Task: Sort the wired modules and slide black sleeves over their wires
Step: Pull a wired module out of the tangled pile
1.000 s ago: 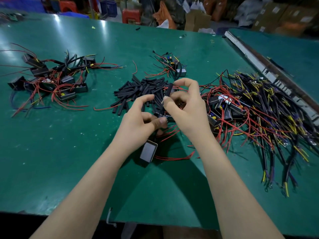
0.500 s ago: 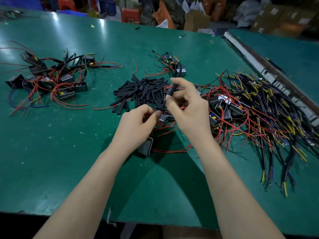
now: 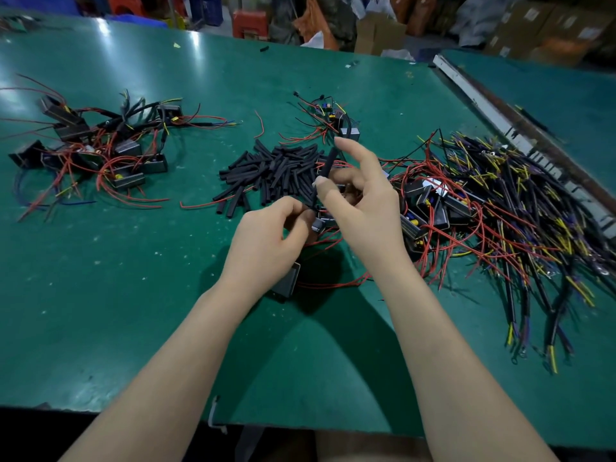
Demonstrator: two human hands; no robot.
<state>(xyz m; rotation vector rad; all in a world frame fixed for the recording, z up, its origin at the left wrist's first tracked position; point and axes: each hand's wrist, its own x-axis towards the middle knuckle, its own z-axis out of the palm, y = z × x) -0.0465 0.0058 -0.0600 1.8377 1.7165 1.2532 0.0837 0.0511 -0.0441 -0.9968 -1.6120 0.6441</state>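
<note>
My right hand [image 3: 360, 208] pinches a black sleeve [image 3: 325, 176] between thumb and middle finger, index finger raised, the sleeve standing nearly upright. My left hand [image 3: 266, 241] pinches thin wires just below the sleeve's lower end. A small black module [image 3: 287, 281] with red wires hangs under my left wrist, partly hidden. A heap of loose black sleeves [image 3: 273, 175] lies just beyond my hands. A large tangle of wired modules [image 3: 483, 211] covers the right side. Another group of modules [image 3: 100, 148] with red wires lies at the far left.
The green table [image 3: 133, 295] has a near edge close to my elbows. A small cluster of modules [image 3: 333, 118] sits behind the sleeve heap. A metal rail [image 3: 493, 115] divides this table from another at the right. Boxes and stools stand beyond the far edge.
My right hand has tilted the sleeve more upright and lifted its index finger. My left hand has moved up toward the sleeve's lower end, and the module under it shifted with it.
</note>
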